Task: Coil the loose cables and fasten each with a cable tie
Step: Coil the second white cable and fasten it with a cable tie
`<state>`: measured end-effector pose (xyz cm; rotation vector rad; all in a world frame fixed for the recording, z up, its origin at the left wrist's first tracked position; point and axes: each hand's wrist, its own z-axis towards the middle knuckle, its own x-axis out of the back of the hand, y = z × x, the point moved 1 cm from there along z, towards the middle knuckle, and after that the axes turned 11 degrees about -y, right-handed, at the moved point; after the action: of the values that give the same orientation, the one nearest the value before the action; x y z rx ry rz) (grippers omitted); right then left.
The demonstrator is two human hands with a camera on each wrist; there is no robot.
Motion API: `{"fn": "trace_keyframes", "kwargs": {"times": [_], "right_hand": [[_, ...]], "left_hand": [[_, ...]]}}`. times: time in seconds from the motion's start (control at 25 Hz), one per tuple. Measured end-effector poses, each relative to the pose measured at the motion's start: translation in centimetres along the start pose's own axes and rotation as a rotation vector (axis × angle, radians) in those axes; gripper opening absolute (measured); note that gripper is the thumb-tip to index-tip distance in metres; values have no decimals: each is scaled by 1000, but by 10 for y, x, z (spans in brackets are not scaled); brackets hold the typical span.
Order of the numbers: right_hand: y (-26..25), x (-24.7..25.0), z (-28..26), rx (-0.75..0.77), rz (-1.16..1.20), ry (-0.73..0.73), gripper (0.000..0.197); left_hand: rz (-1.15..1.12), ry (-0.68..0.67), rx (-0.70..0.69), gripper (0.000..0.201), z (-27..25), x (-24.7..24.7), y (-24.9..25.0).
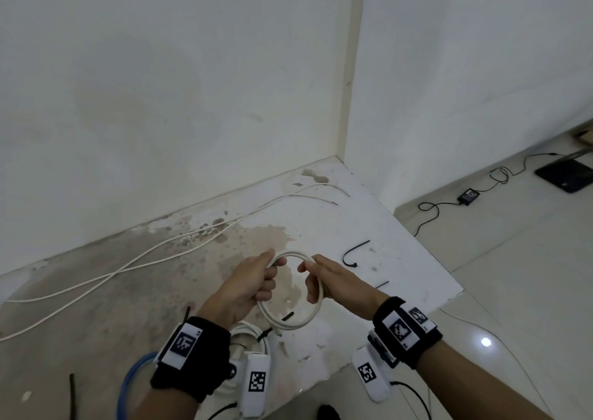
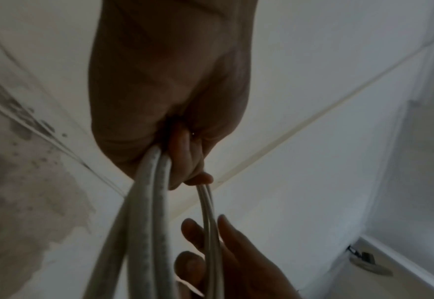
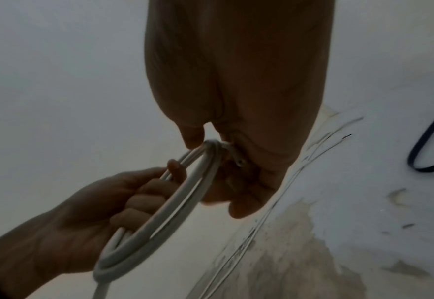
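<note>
A white cable coil [image 1: 293, 321] hangs as a round loop between both hands above a stained white board [image 1: 378, 227]. My left hand [image 1: 256, 278] grips its left side, fingers curled round the strands [image 2: 149, 202]. My right hand [image 1: 316, 278] grips the right side, the coil [image 3: 159, 220] passing under its thumb and fingers. A bent black cable tie [image 1: 353, 254] lies on the board just right of my right hand, also seen as a black cable tie [image 3: 425, 145] in the right wrist view. A second short black tie [image 1: 382, 284] lies near my right wrist.
Two long loose white cables [image 1: 154, 252] trail across the board toward the far corner. A tied white coil [image 1: 253, 333] and a blue cable [image 1: 128, 384] lie below my left wrist. A black adapter [image 1: 468, 196] with its cord sits on the tiled floor at right.
</note>
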<state>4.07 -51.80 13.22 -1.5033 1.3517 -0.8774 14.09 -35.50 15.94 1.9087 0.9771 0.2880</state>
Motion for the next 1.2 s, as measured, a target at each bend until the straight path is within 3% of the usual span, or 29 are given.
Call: {"fn": "trace_keyframes", "kwargs": {"times": [0.2, 0.32, 0.44, 0.56, 0.68, 0.76, 0.88, 1.04, 1.2], "right_hand": [[41, 61, -24, -126, -126, 156, 29], [91, 88, -29, -381, -570, 194, 18], [137, 86, -31, -555, -884, 155, 28], [149, 79, -29, -441, -1017, 177, 12], [133, 82, -30, -341, -985, 232, 13], [105, 86, -35, -204, -904, 301, 13], [38, 85, -49, 36, -594, 369, 9], [-50, 65, -61, 237, -269, 250, 12], [-89, 35, -55, 277, -270, 110, 9]], "left_hand": [[135, 82, -49, 36, -1, 9, -3], [177, 101, -58, 37, -1, 11, -4], [212, 119, -64, 37, -2, 9, -4], [243, 153, -80, 37, -6, 10, 0], [253, 204, -90, 38, -9, 15, 4], [242, 239, -105, 39, -10, 20, 8], [235, 292, -133, 40, -11, 28, 15], [212, 305, -177, 41, -5, 30, 28], [221, 282, -190, 40, -3, 23, 39]]}}
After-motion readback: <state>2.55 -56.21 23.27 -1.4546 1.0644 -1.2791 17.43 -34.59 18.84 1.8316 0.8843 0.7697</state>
